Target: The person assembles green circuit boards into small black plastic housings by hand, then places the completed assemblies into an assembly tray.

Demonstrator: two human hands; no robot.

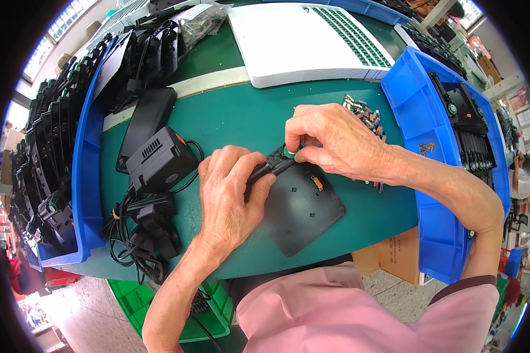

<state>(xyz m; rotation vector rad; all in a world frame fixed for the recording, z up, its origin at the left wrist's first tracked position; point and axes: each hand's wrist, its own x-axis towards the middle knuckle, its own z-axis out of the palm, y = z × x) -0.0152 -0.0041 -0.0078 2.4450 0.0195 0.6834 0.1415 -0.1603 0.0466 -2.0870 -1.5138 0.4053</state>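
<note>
A flat black plastic panel [303, 215] with a raised bar along its far edge lies on the green tabletop in front of me. My left hand [227, 191] grips that bar at its left side, fingers over the top and thumb against the near face. At the bar's right end, my right hand [338, 141] pinches a small round part [288, 152] with a green rim between thumb and forefinger. The round part sits against the bar; whether it is fixed there I cannot tell. A small copper-coloured piece [317, 183] is on the panel's face.
Loose small metal parts [365, 115] lie beyond my right forearm. Blue bins, left [89, 159] and right [407, 82], hold black panels. A black boxy device [162, 160] with tangled cables [126, 247] stands left. A white foam tray [288, 44] is at the back.
</note>
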